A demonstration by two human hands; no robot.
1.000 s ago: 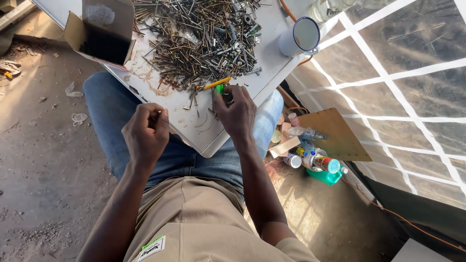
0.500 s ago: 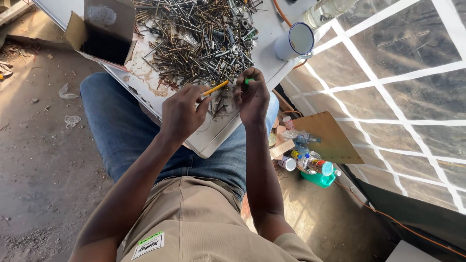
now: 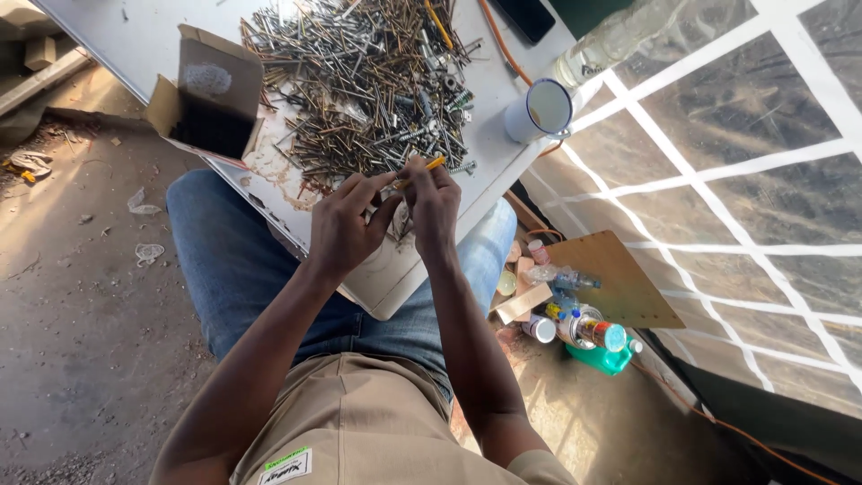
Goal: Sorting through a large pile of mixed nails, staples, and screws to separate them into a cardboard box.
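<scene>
My left hand (image 3: 346,224) and my right hand (image 3: 433,199) meet over the near edge of a white board (image 3: 386,278) that rests on my lap. Both pinch a thin yellow tool (image 3: 422,167) between the fingertips; its yellow end sticks out to the right, above my right hand. What the tool's tip touches is hidden by my fingers. Just beyond the hands lies a big heap of screws and nails (image 3: 368,90), spread over the board.
An open brown cardboard box (image 3: 208,103) sits at the board's left edge. A white enamel mug (image 3: 539,112) stands at the right. Bottles, cans and a plywood sheet (image 3: 620,283) lie on the ground by my right leg. A taped window fills the right side.
My left hand has come up from beside my knee to join my right hand on the yellow tool. Both hands have shifted a little further toward the heap of screws.
</scene>
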